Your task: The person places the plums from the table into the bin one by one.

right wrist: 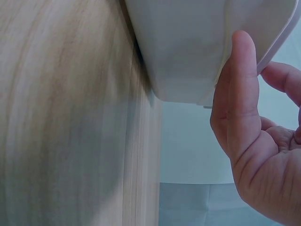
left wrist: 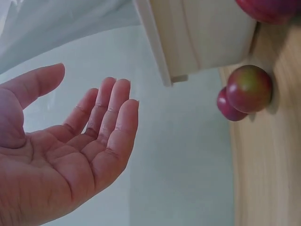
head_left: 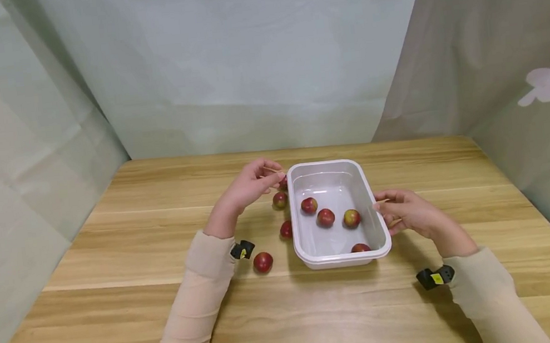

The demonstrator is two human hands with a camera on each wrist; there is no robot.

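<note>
Some things are hard to see here. In the head view, a thin stick seems to poke out by each hand, but the sticks are too small to be sure of. One red fruit (head_left: 283, 182) is half hidden behind the left hand (head_left: 251, 186). Another red fruit (head_left: 360, 248) in the tub is partly hidden by the near rim. The white tub (head_left: 333, 166) sits in the middle of the wooden tabletop (head_left: 117, 300). Four small red fruits lie in it: one (head_left: 309, 205) toward the left, one (head_left: 326, 217) in the middle, one with a yellow patch (head_left: 351, 218) beside it, and the one by the near wall. More fruits lie on the tabletop just left of the tub: one (head_left: 279, 200) near the left hand, one (head_left: 286, 229) against the tub's side, and one (head_left: 263, 262) closer to the person. The left hand is raised by the tub's far left corner; in the left wrist view its fingers (left wrist: 110, 117) are loose and open and hold nothing. The right hand (head_left: 407, 212) is at the tub's right rim. In the right wrist view its thumb (right wrist: 242, 89) rests against the tub's wall, and its other fingers are cut off, so I cannot tell if they grip.
</note>
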